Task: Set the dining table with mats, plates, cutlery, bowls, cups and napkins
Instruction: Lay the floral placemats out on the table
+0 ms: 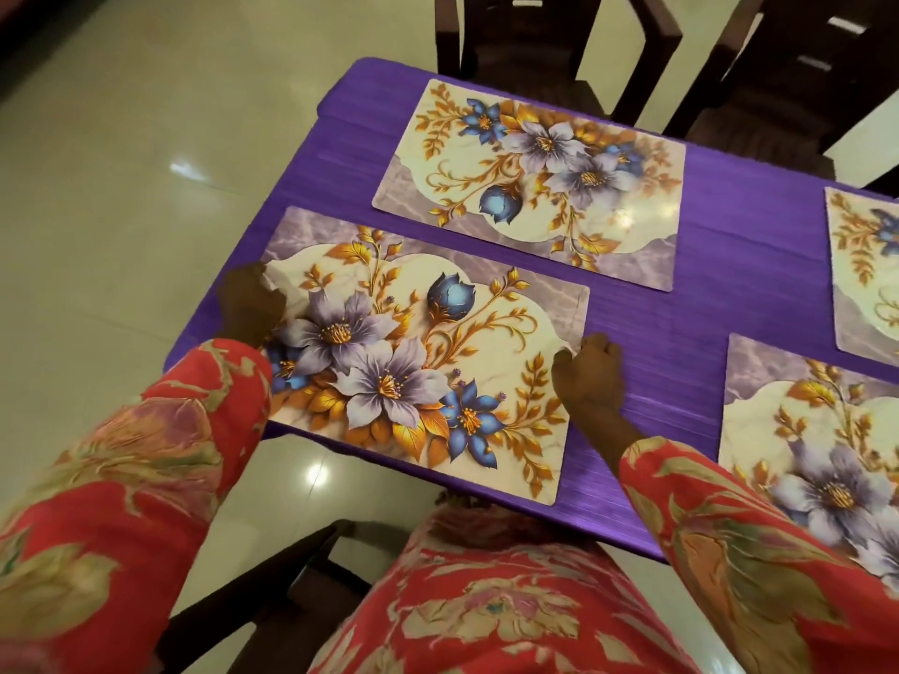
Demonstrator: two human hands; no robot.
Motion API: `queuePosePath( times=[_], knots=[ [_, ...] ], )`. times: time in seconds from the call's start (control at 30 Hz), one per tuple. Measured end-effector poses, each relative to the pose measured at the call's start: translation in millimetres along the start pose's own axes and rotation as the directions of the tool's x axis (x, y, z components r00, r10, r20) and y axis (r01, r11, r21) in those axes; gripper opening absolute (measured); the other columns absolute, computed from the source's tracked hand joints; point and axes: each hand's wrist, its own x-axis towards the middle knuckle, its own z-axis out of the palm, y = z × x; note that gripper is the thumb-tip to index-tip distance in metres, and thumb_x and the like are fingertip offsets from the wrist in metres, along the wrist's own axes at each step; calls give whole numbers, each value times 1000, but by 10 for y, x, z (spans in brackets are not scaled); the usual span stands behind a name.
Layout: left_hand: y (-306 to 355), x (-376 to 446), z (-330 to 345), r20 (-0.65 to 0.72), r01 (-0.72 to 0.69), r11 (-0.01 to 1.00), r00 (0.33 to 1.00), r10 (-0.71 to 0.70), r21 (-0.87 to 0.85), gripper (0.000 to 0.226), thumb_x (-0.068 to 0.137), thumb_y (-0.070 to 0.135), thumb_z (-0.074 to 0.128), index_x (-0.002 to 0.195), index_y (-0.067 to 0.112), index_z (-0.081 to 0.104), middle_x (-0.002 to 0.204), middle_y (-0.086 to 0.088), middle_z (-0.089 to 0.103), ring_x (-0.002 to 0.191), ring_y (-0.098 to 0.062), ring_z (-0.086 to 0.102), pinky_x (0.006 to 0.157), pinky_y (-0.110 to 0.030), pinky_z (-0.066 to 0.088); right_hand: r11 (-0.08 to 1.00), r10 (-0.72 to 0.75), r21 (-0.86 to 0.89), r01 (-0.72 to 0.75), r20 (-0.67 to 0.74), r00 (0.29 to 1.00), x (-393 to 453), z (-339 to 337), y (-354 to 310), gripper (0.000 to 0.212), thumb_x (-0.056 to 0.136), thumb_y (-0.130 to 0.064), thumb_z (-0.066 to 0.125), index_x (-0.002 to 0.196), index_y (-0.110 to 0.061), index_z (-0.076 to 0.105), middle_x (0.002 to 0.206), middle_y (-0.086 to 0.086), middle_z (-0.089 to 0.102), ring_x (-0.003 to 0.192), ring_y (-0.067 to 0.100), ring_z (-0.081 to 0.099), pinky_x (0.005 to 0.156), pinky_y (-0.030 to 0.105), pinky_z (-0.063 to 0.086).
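Four flowery mats on a purple tabletop [705,265]. Nearest mat [413,352] flat at the near left corner of the tabletop, its near edge close to the tabletop edge. Left hand [250,304] on the left short edge of that mat, fingers curled round the edge and gripping it. Right hand [591,372] at the right short edge of the same mat, fingers [566,355] bent and pinching the edge. Both arms in red sleeves [160,449] with pale flowers.

Second mat [530,182] flat across the tabletop from the nearest one, close to it but not touching, a strip of purple between them. Third mat [817,440] to the right on the near side, cut off by the picture edge. Fourth mat [866,270] beyond that one, at the far right, only partly seen.

Dark wooden chairs [559,41] at the far side of the tabletop. Another dark chair [292,576] on the near side, low in the picture. Shiny pale floor [121,163] all around, with bright spots of light on it.
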Motion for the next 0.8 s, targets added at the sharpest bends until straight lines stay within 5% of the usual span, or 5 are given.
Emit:
queuePosePath(
  times=[0.2, 0.5, 0.63, 0.8],
  knots=[
    [26, -86, -25, 64, -16, 1000, 998, 17, -15, 77, 58, 28, 40, 122, -12, 55, 123, -35, 54, 116, -44, 52, 97, -44, 38, 999, -35, -14, 35, 16, 999, -40, 2, 25, 38, 92, -23, 50, 122, 0, 42, 133, 18, 38, 107, 42, 52, 79, 39, 41],
    [-143, 80, -115, 32, 63, 996, 997, -65, 57, 37, 91, 11, 45, 123, -2, 60, 126, -31, 54, 119, -45, 48, 99, -42, 36, 999, 50, -12, -50, -39, 998, -103, 65, -67, 42, 90, -23, 50, 125, -1, 42, 131, 20, 39, 112, 42, 49, 85, 43, 43],
    [-198, 173, -188, -12, -15, 1000, 1000, 15, 24, 66, 66, 26, 30, 113, -2, 66, 112, -34, 60, 108, -48, 54, 91, -44, 40, 994, 104, 25, -102, -78, 992, -144, 145, -148, 40, 90, -19, 49, 123, 1, 41, 131, 23, 39, 112, 43, 47, 87, 43, 42],
    [-254, 362, -260, -15, -26, 997, 1000, 25, -68, 60, 62, 26, 37, 103, -3, 71, 105, -29, 66, 105, -43, 59, 87, -40, 43, 987, 157, 34, -154, -130, 979, -185, 240, -306, 41, 90, -20, 49, 123, 3, 42, 131, 23, 39, 116, 42, 44, 91, 43, 40]
  ],
)
